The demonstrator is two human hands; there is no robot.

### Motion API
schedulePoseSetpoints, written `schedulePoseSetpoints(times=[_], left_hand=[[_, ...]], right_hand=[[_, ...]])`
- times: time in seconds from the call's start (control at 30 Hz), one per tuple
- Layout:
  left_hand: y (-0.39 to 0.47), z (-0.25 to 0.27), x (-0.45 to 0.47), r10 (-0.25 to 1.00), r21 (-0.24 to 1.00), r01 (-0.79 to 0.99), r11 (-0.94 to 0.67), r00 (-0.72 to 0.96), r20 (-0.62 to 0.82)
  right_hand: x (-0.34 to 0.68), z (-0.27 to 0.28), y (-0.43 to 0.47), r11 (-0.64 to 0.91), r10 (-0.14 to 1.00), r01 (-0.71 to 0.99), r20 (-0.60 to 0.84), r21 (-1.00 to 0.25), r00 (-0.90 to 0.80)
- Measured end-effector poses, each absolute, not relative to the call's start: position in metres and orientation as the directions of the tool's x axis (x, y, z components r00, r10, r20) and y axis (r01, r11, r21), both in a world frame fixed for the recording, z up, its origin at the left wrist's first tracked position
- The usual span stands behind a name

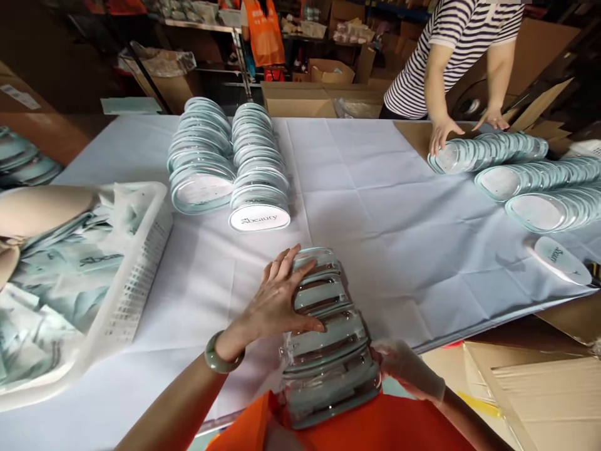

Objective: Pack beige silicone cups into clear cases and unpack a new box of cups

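Note:
A row of oval packs (323, 326) in clear, glossy plastic with pale blue-green edges runs away from my body, its near end against my orange vest. My left hand (277, 300), with a green bangle at the wrist, grips the row from the left; thumb and fingers are spread along the packs. At the near right side, my right hand (410, 369), in a thin whitish glove, holds the same row; its fingertips are partly hidden behind the packs. Beyond my hands stand two rows of similar packs, a left row (200, 153) and a right row (260, 166) with "beauty" printed on its front face.
A white plastic basket (145, 269) of wrapped pieces stands at left on the white-covered table (357, 175). Across the table, a person in a striped shirt (453, 62) handles more rows of packs (530, 178). One loose pack (561, 260) lies near the right edge, above cardboard boxes (539, 388).

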State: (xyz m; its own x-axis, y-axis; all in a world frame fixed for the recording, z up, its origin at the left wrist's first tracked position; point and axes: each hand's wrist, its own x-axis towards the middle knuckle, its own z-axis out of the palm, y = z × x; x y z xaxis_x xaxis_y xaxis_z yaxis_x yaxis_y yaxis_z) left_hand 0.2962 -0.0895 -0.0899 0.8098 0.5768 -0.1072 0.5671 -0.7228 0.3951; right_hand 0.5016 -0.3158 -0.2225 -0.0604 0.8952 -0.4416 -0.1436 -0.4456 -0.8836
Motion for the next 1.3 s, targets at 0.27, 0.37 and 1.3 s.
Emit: schedulePoseSetpoints(times=[0.27,0.37,1.3], left_hand=[[-0.094,-0.076,0.301,0.596,0.395,0.652,-0.647,0.756,-0.271],[-0.098,-0.075,0.310,0.604,0.332,0.665,-0.669,0.747,-0.279],[-0.239,-0.173,0.245,0.757,0.480,0.664,-0.573,0.654,-0.001]], right_hand=[[0.526,-0.185,-0.297,-0.534,0.803,0.166,-0.559,-0.829,-0.205],[0.528,-0.137,-0.277,-0.526,0.710,0.403,-0.647,-0.749,-0.278],[0.458,-0.093,-0.271,0.161,0.931,0.886,-0.231,-0.435,-0.282]])
